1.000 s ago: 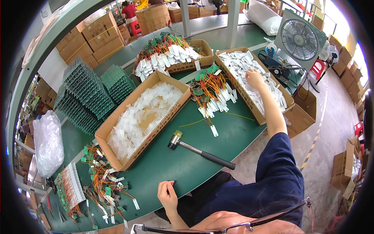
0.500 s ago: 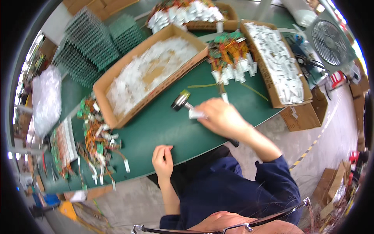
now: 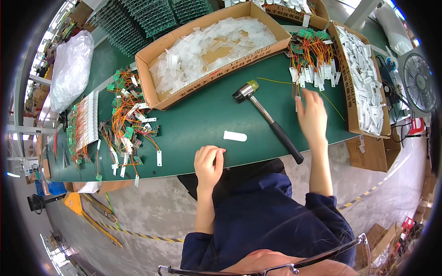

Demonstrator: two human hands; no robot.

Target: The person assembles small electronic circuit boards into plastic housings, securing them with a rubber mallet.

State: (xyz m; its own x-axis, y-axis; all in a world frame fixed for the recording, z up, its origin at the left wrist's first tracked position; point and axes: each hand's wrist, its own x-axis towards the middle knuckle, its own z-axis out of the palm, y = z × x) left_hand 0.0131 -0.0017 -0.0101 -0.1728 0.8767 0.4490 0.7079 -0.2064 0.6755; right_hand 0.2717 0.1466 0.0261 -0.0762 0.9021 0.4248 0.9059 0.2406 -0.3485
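My left hand (image 3: pixel 209 166) rests at the table's front edge, fingers curled loosely together, with nothing visible in them. Just beyond it a flat white plastic piece (image 3: pixel 235 136) with one rounded end lies on the green table. My right hand (image 3: pixel 314 115) reaches over the table on the right, thumb and fingers apart. Its fingertips are beside a white-tagged strip (image 3: pixel 297 104) at the near edge of a bundle of wired circuit boards (image 3: pixel 314 57). Between the hands lies a hammer (image 3: pixel 269 117) with a black grip and a yellow-and-black head.
Behind stands a cardboard tray (image 3: pixel 216 73) of clear plastic pieces; a box (image 3: pixel 352 99) of white pieces stands right. More wired boards (image 3: pixel 126 124) lie left, near a bubble-wrap bag (image 3: pixel 71 69). Green racks (image 3: pixel 147 18) are stacked behind. A fan (image 3: pixel 419 83) stands far right.
My right hand has let go of the white piece, which now lies on the table, and has moved right to the wired bundle. The view has shifted; my left hand stays by the table edge.
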